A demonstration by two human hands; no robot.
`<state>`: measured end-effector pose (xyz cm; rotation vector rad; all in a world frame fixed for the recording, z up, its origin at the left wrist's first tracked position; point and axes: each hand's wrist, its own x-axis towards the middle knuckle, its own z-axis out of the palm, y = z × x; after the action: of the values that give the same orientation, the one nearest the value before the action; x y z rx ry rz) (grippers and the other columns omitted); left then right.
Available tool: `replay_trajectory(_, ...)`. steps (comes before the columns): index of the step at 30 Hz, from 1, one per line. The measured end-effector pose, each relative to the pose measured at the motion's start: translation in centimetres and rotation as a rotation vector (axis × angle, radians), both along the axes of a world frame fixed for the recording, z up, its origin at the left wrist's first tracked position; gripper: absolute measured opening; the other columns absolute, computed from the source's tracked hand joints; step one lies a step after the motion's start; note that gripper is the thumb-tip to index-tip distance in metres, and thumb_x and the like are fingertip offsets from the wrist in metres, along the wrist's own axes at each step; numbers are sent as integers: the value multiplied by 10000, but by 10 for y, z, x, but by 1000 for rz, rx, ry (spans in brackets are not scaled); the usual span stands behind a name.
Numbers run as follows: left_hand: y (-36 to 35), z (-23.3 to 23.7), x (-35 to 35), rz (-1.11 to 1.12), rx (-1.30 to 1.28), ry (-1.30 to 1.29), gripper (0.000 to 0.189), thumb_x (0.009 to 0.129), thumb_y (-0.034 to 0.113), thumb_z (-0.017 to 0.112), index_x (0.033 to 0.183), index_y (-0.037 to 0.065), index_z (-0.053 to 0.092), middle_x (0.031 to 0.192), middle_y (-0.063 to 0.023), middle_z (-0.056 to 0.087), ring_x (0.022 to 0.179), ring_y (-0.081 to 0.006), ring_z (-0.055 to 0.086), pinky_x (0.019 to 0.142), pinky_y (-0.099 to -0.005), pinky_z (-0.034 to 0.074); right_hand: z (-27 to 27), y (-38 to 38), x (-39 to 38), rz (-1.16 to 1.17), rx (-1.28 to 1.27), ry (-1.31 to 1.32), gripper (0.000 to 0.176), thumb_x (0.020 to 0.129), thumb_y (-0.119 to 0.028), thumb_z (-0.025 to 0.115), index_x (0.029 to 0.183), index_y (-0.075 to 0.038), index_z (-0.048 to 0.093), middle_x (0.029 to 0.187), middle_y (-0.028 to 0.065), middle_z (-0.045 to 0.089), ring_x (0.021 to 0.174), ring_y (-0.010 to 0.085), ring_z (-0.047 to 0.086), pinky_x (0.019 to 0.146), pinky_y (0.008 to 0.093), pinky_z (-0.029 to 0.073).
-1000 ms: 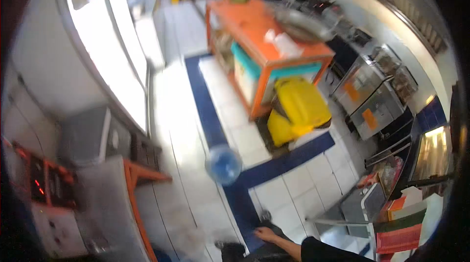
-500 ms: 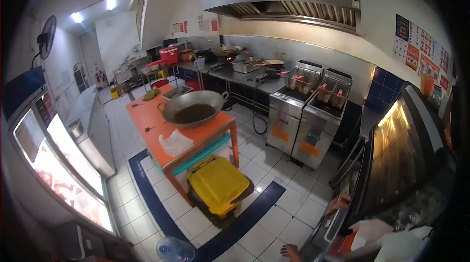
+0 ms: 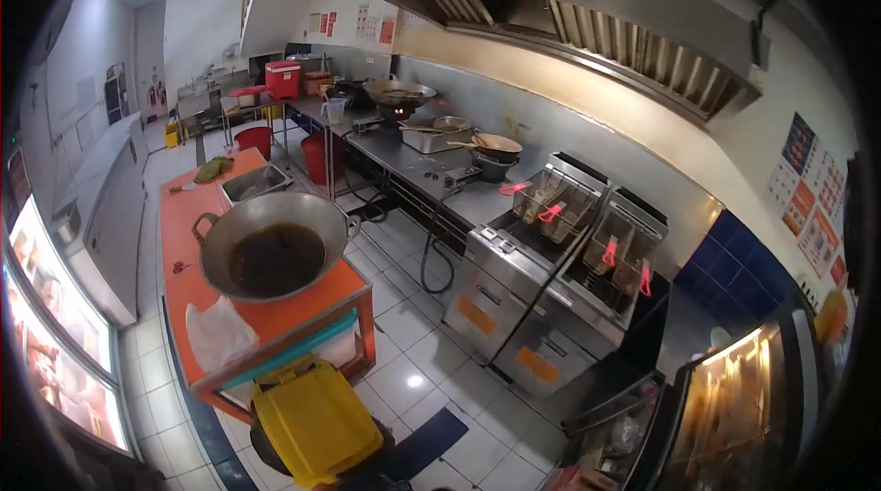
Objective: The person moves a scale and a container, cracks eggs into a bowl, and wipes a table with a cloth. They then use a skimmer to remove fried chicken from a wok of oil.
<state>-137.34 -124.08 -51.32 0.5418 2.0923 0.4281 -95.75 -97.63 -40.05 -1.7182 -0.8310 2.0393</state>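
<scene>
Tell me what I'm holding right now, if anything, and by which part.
That can't be told: only a sliver of what may be a hand shows at the bottom edge, by the yellow bin.

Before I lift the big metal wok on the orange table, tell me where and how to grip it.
Probably best by both loop handles, coming in from left and right together: they project from opposite sides of the wok. Keep it level, since it holds dark liquid.
</scene>
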Motion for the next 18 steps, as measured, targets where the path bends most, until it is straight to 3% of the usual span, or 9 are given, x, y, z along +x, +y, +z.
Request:
replay_trajectory(3, 163, 2, -54, -104, 174, 35, 329, 883, 254, 592, 1162, 81, 614, 940, -79, 699, 755, -175, 684, 571, -327, 548, 12, 89, -78, 32, 19, 0, 348, 897, -252, 586, 1171, -37, 593, 1023, 161, 649, 903, 296, 654, 743, 424, 547)
replay_trajectory(9, 458, 19, -146, -108, 462, 40, 310, 881, 246, 585, 1139, 83, 636, 940, -58, 708, 777, -144, 686, 591, -301, 545, -13, 286, -254, 176, 74, 26, 355, 902, -265, 584, 1169, -30, 598, 1057, 165, 644, 943, 299, 641, 781, 422, 532)
replay_trajectory(11, 527, 47, -161, -30, 430, -234, 316, 879, 255, 595, 1144, 87, 637, 925, -51, 705, 774, -115, 677, 603, -285, 540, -16, 358, -313, 261, 95, 19, 358, 904, -270, 583, 1168, -28, 600, 1068, 166, 642, 957, 300, 637, 794, 421, 528)
replay_trajectory(14, 607, 52, -200, -154, 419, -310, 333, 862, 249, 610, 1151, 87, 636, 901, -56, 702, 761, -125, 676, 639, -296, 539, -13, 462, -396, 452, 150, -31, 362, 907, -276, 582, 1167, -24, 602, 1085, 168, 639, 977, 302, 631, 813, 420, 520)
replay_trajectory(17, 664, 8, -243, -43, 473, -355, 342, 851, 243, 621, 1154, 86, 637, 903, -68, 703, 751, -146, 676, 676, -321, 539, -9, 554, -461, 651, 208, -132, 367, 910, -283, 581, 1166, -21, 605, 1102, 170, 637, 997, 304, 625, 832, 419, 513)
replay_trajectory(18, 687, 23, -269, -73, 429, -310, 346, 852, 221, 604, 1170, 90, 637, 919, -76, 704, 754, -161, 676, 701, -343, 539, -12, 584, -482, 719, 232, -164, 368, 911, -285, 581, 1165, -20, 606, 1108, 170, 636, 1004, 304, 623, 838, 419, 511)
